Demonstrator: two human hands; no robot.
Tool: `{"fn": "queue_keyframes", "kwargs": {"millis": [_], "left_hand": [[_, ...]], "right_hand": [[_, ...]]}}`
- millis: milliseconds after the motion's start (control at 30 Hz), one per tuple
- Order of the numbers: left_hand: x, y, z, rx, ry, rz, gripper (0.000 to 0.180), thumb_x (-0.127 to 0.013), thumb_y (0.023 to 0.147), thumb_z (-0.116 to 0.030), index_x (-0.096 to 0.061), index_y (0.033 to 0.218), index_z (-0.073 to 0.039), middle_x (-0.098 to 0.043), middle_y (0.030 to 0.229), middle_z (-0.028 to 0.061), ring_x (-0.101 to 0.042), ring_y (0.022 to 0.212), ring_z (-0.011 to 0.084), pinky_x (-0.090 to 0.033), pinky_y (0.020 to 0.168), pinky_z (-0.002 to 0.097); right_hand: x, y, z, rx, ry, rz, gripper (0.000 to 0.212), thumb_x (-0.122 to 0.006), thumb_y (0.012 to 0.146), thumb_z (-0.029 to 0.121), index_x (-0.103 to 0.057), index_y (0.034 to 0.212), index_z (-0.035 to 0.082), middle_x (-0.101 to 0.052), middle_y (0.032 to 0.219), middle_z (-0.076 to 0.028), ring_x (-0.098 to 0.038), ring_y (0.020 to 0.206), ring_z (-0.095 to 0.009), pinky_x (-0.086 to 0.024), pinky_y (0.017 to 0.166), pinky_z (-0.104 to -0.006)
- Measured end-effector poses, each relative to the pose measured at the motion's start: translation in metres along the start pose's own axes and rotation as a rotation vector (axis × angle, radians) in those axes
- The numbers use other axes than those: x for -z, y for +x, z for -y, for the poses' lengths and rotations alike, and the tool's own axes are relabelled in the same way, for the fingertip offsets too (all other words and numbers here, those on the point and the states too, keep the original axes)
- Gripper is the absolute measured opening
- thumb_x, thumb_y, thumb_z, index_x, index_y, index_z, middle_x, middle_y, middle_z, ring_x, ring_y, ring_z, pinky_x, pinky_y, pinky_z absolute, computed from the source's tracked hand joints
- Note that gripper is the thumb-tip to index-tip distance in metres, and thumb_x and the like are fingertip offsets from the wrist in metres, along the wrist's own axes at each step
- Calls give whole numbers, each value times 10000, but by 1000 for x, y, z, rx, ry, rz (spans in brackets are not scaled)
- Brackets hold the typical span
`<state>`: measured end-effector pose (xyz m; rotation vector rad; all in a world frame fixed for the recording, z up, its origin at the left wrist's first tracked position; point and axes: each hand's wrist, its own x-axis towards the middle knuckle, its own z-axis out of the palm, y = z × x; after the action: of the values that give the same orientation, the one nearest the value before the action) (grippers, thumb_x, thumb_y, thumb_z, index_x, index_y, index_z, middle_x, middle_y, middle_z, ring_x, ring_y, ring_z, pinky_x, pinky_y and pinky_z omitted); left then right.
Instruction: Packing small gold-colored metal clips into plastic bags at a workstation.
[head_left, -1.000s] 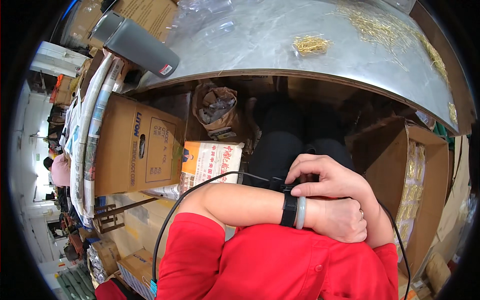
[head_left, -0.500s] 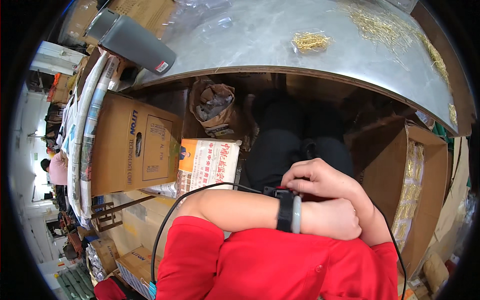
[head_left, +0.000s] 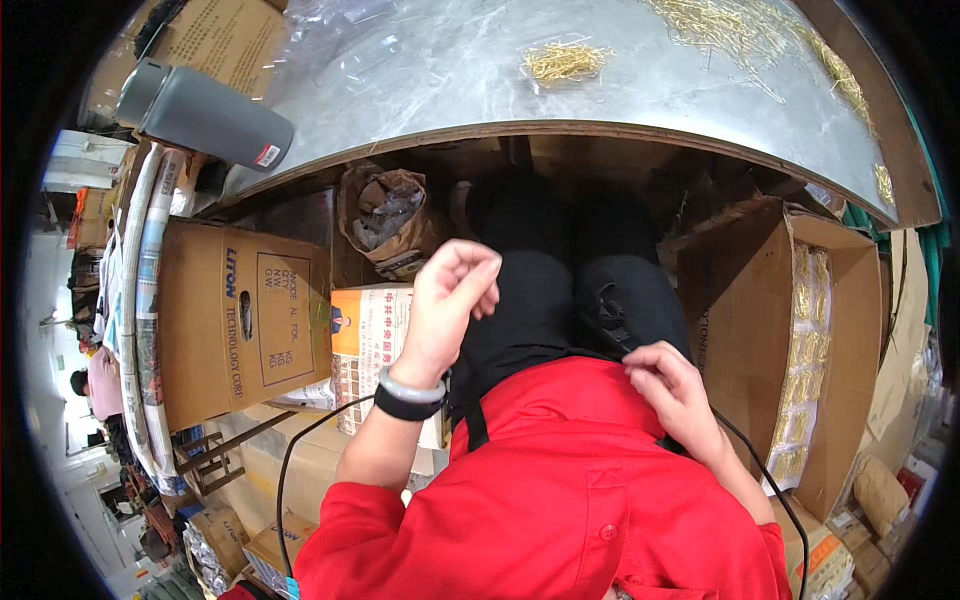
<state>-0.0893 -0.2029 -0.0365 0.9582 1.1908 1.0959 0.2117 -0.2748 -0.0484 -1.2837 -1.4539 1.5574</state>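
Our left hand (head_left: pixel 452 300) is raised over the lap, fingers loosely curled, holding nothing. Our right hand (head_left: pixel 672 385) pinches the hem of the red shirt (head_left: pixel 560 490). Far above both, brass pins (head_left: pixel 563 62) lie untouched on the bench (head_left: pixel 420 80); work there seems not begun.

The left hand (head_left: pixel 445 305) hangs loosely curled above the lap, a wristband (head_left: pixel 408 395) on its wrist. The right hand (head_left: pixel 672 392) rests on the red shirt (head_left: pixel 560 500). Brass pins (head_left: pixel 565 62) lie on the bench (head_left: pixel 420 80).
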Motion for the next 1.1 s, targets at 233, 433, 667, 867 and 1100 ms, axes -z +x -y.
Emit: {"fn": "queue_keyframes", "kwargs": {"millis": [233,433,667,867,1100], "left_hand": [[5,-77,1,183,372,609,111,-750,899,-115,-704,964,-38,-647,893,-1,-577,770,41,-464,643,222],[-1,-84,-16,-262,552,623,168,-694,856,-104,-683,1018,-60,-617,935,69,-618,870,229,-489,788,301],[-3,-70,-22,-150,623,786,257,-695,868,-203,-616,1071,-68,-600,997,88,-618,919,273,-503,843,372],[-20,-64,-10,-228,869,767,169,-618,893,-154,-559,1030,-75,-598,984,93,-637,913,286,-524,797,389],[-26,-64,8,-400,1038,766,94,-557,910,-131,-537,989,-84,-575,947,100,-655,846,288,-551,664,375]], "right_hand": [[24,-25,30,88,-57,272,121,-771,839,68,-744,948,25,-695,880,-81,-659,814,-198,-520,742,-313],[27,-8,60,-27,-199,441,128,-763,868,123,-707,937,30,-675,849,-79,-647,765,-186,-512,702,-309],[23,10,57,-31,-317,251,132,-761,886,144,-687,894,34,-653,767,-60,-622,691,-143,-502,644,-284],[15,50,40,-93,-80,136,149,-763,889,134,-675,874,14,-608,705,38,-502,655,-24,-432,597,-214],[6,56,59,-16,-180,211,155,-776,868,137,-680,871,16,-608,710,18,-503,644,-31,-431,580,-225]]}}
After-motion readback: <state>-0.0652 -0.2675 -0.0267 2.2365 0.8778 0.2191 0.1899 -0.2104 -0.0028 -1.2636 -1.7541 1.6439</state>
